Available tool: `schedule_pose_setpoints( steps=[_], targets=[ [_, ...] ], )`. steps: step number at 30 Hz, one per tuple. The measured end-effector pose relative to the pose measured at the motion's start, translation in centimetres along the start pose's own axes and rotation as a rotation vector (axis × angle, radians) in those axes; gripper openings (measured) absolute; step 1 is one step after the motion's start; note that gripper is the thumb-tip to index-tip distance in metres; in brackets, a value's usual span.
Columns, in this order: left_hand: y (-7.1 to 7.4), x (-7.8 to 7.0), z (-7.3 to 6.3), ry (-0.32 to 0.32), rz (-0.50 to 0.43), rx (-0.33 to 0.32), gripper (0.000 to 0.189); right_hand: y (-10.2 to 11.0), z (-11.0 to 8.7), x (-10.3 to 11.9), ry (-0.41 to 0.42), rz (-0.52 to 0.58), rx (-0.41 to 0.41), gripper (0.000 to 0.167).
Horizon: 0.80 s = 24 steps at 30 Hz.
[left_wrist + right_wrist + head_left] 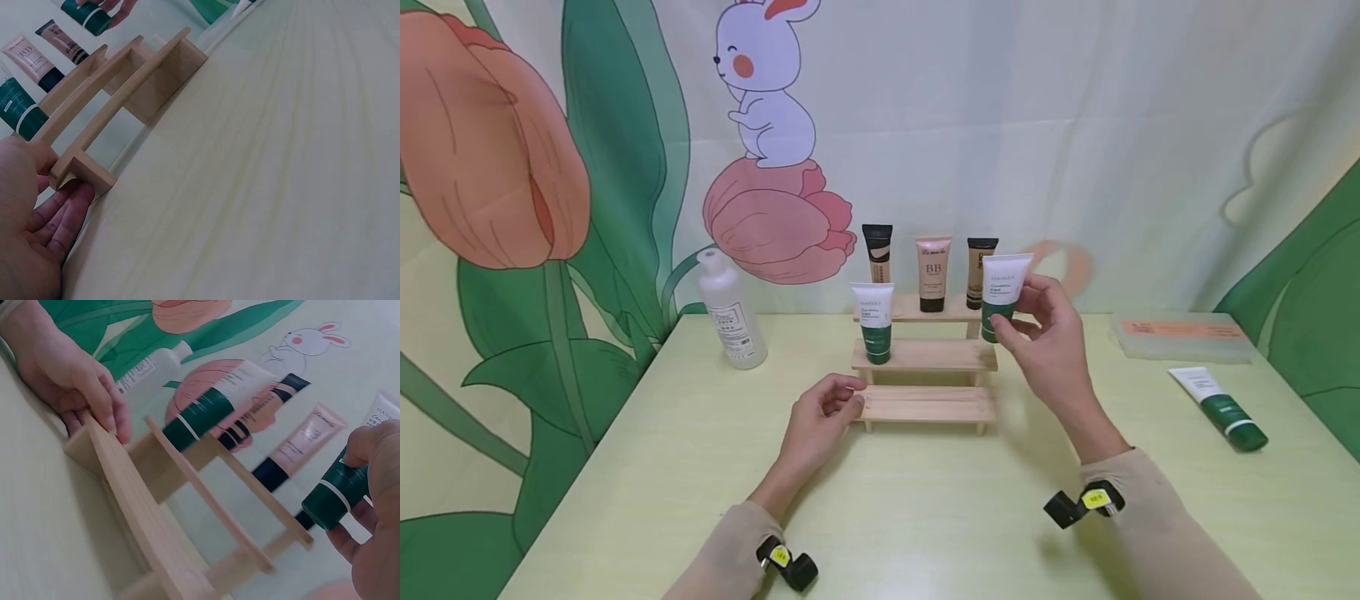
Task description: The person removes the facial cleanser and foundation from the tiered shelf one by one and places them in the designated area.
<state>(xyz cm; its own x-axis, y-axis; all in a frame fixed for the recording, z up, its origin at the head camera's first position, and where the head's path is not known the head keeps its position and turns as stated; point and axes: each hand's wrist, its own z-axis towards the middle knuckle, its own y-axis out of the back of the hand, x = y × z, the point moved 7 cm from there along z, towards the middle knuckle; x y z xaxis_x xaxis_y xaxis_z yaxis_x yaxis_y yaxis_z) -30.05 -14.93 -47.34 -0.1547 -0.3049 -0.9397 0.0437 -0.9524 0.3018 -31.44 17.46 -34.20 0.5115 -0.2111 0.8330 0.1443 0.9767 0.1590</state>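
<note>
Between thumb and fingers of the left hand [822, 418] is one three-tier wooden stand [925, 408], gripped at its near left end. Beyond those fingers stands one green-and-white tube [874, 321]. Farther right, the raised right hand [1051, 346] pinches one matching tube [1002, 287], cap down. Past its fingertips, three other tubes [933, 271] stand on the top tier [955, 311].

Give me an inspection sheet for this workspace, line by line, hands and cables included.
Surface: pale table.
Job's things: wooden stepped stand; three tubes on its top step, a green-and-white tube on the middle one, another lying on the table at right.
Clutter: whitish bottle at left, flat case at right.
Hands: left hand holds the lowest step's left end; right hand holds a third such tube.
Cables: nothing seen.
Surroundings: backdrop printed with tulips and a rabbit.
</note>
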Motion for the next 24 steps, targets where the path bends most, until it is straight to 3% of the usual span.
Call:
schedule_pose_setpoints(
  steps=[5,14,24],
  targets=[
    [-0.4,0.1,-0.2,0.002,-0.004,0.002,0.017,4.1,-0.1,-0.1,0.009,-0.089,-0.045,0.056],
    [-0.1,-0.3,-0.1,-0.007,0.004,0.003,0.018,11.6,-0.3,-1.2,-0.054,-0.274,-0.146,0.061],
    [0.3,-0.1,0.0,-0.01,0.001,0.001,0.018,15.7,-1.7,-2.0,-0.101,-0.327,-0.202,0.062]
  ],
)
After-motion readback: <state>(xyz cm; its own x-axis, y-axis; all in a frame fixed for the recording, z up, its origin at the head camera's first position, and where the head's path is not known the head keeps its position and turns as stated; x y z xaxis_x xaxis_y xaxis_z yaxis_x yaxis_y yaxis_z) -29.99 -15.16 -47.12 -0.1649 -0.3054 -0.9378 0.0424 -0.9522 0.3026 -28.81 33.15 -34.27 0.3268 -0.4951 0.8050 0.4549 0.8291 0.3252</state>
